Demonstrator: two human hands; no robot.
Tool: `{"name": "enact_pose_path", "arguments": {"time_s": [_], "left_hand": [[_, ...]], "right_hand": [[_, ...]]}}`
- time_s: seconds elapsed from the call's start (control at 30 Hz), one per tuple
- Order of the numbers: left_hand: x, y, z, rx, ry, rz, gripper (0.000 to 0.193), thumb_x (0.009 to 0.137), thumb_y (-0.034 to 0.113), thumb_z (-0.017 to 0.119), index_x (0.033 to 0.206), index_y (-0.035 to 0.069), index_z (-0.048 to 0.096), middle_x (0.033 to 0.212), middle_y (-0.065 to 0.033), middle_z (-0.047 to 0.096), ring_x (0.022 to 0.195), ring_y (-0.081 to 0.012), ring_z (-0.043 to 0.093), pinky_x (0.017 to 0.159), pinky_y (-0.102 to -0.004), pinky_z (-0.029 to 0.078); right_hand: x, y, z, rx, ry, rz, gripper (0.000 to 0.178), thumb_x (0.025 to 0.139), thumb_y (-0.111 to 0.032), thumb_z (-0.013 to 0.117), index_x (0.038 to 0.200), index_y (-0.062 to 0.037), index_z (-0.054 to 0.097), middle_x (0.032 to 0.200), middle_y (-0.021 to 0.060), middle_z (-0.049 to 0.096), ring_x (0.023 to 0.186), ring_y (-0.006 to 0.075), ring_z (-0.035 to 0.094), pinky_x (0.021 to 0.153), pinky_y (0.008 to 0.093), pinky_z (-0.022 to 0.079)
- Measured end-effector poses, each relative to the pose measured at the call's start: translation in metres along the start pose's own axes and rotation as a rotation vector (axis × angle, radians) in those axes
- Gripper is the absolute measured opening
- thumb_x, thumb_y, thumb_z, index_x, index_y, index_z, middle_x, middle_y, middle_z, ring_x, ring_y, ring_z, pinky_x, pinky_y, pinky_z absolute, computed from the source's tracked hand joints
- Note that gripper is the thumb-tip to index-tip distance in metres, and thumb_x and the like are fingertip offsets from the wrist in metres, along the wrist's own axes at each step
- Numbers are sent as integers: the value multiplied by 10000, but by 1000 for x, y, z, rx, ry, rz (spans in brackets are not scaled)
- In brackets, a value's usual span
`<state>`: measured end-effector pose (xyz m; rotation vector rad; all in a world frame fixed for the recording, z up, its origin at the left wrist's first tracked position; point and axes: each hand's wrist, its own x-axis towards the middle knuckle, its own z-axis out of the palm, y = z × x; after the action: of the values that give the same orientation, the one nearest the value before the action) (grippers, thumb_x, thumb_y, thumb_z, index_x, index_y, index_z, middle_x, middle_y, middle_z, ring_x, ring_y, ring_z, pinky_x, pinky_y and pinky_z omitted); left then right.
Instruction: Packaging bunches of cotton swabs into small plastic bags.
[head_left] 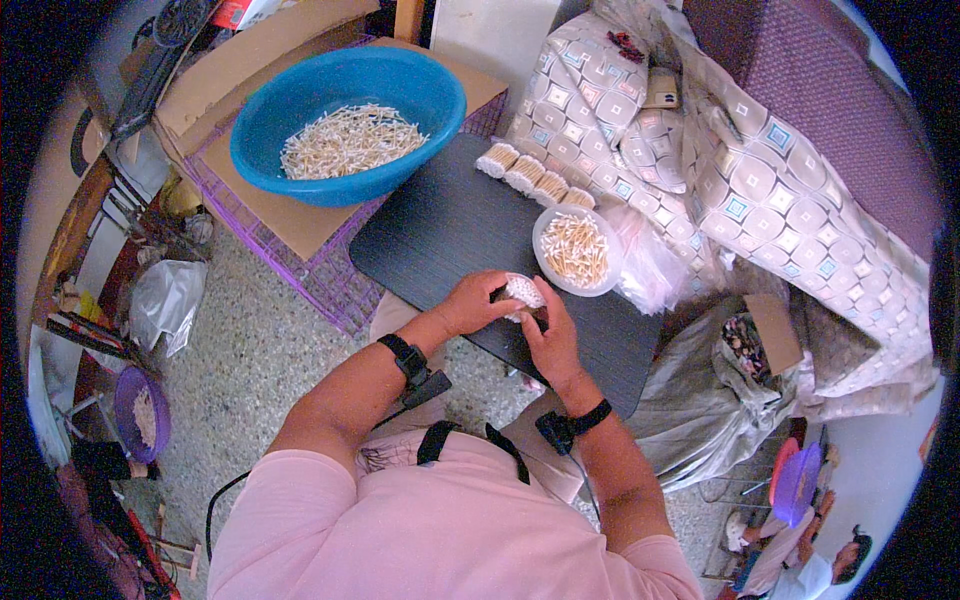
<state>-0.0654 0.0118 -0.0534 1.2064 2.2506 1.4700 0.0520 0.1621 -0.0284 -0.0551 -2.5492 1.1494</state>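
Observation:
Over the near edge of the dark tabletop (pixel 440 235), my left hand (pixel 478 302) and my right hand (pixel 553 338) close around a round bundle of cotton swabs (pixel 524 291) from both sides. Its white cotton tips face up. Just beyond my right hand stands a whitish round tub (pixel 608 277) with loose cotton swabs (pixel 574 248) in it. Behind the tub, several bundles of cotton swabs (pixel 524 174) lie in a row along the tabletop's far edge.
At the far left a large blue basin (pixel 350 187) of loose swabs rests on cardboard (pixel 305 225) over a purple wire rack (pixel 268 265). Clear plastic bags (pixel 655 262) lie right of the tub. Patterned fabric (pixel 770 185) covers the right side. A person (pixel 815 570) is at lower right.

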Motion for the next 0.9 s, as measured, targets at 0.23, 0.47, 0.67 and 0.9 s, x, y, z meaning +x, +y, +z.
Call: {"name": "enact_pose_path", "arguments": {"time_s": [0.23, 0.47, 0.67, 0.9], "left_hand": [[3, -10, 4, 17, -37, -39, 430, 807, 345, 699, 1103, 40, 633, 1051, -167, 667, 984, -331, 639, 875, -395, 491], [1, -17, 13, -35, 107, 69, 385, 792, 372, 707, 858, 14, 582, 818, -179, 600, 771, -359, 587, 692, -430, 461], [2, -19, 14, -51, 107, 81, 389, 791, 374, 708, 902, 18, 599, 846, -175, 604, 780, -349, 588, 695, -422, 468], [1, -18, 12, -2, 128, 85, 365, 796, 353, 706, 883, 19, 588, 814, -172, 599, 768, -347, 592, 688, -423, 469]], "right_hand": [[-4, 16, 9, 53, 35, 73, 528, 879, -67, 623, 1362, -16, 414, 1235, 160, 569, 1058, 217, 608, 909, 321, 486], [0, 12, 11, 76, 21, 147, 550, 848, -177, 689, 1330, -34, 464, 1232, 205, 572, 1086, 311, 593, 922, 371, 474], [2, 11, 11, 94, 19, 159, 503, 841, -154, 685, 1288, -27, 492, 1193, 187, 592, 1057, 299, 607, 906, 363, 481], [1, 15, 13, 26, 41, 169, 392, 841, -192, 682, 1168, -27, 542, 1004, 178, 629, 872, 304, 619, 771, 389, 492]]}}
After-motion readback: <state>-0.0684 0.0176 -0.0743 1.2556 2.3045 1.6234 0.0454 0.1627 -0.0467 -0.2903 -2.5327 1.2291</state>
